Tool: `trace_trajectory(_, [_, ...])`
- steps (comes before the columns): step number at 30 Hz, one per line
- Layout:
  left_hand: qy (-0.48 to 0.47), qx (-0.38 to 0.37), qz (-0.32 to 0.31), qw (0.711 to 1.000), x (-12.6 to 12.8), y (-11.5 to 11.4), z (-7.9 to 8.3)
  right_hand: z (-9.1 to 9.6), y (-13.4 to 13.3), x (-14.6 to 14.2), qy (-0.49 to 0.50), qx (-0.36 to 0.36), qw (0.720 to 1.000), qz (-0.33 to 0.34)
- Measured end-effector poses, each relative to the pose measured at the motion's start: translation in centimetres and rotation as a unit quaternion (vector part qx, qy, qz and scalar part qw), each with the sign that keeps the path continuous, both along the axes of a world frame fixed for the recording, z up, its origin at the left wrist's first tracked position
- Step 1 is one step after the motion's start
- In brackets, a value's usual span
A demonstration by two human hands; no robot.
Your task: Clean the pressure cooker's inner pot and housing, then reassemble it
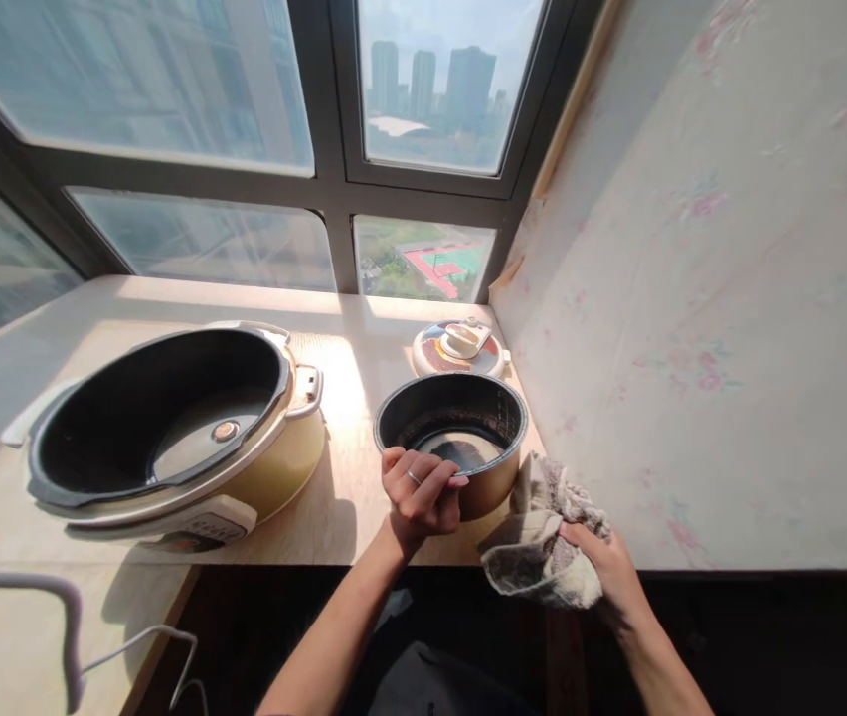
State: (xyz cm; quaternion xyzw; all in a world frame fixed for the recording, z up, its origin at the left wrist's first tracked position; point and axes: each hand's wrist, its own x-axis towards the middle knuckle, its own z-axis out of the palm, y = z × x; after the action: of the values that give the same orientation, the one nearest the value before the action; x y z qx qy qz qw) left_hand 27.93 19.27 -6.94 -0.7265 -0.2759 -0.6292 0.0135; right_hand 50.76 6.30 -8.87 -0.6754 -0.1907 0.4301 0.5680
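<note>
My left hand [422,492] is closed on the near rim of a dark inner pot [460,418] with a golden outside, standing on the light wooden counter [349,398]. A ring shows on one finger. My right hand [602,567] grips a crumpled beige cloth [543,542] that touches the pot's right side at the counter's front edge. Left of the pot sits a yellow electric cooker body [170,438], open and with no pot inside, a heating plate visible at its bottom.
A round cooker lid [459,348] with a white knob lies behind the pot near the window [423,89]. A floral-papered wall [714,298] rises on the right. White cable [73,626] hangs at the lower left. The counter edge drops off in front of me.
</note>
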Motion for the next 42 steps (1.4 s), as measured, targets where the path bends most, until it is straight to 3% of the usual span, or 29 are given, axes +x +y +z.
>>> trace_trajectory(5, [0.014, 0.037, -0.045, 0.998, 1.6, 0.8, -0.6, 0.5, -1.0, 0.0, -0.04, 0.049, 0.998, -0.01])
trace_trajectory(14, [0.008, 0.057, -0.081, 0.995, 4.8, 0.7, -0.7, -0.6, -1.8, -0.4, 0.028, 0.067, 0.994, -0.086])
trace_trajectory(25, [0.053, 0.074, -0.114, 0.989, 7.8, 0.6, -1.8, -1.5, -2.8, 0.0, 0.087, 0.022, 0.989, -0.121])
trace_trajectory(29, [0.085, 0.083, -0.125, 0.985, 7.5, 0.0, -2.6, -0.4, -3.7, -0.1, 0.061, 0.04, 0.985, -0.157])
trace_trajectory(35, [0.097, 0.072, -0.149, 0.982, 6.0, -0.9, -4.2, 2.2, -4.8, -0.4, -0.056, 0.105, 0.974, -0.191])
trace_trajectory(39, [0.119, 0.063, -0.153, 0.979, 5.3, -1.2, -4.9, 4.1, -3.9, -0.6, -0.097, 0.147, 0.957, -0.229])
trace_trajectory(42, [0.127, 0.065, -0.152, 0.978, 5.2, -1.3, -5.2, 5.5, -2.2, -1.3, -0.105, 0.19, 0.953, -0.213])
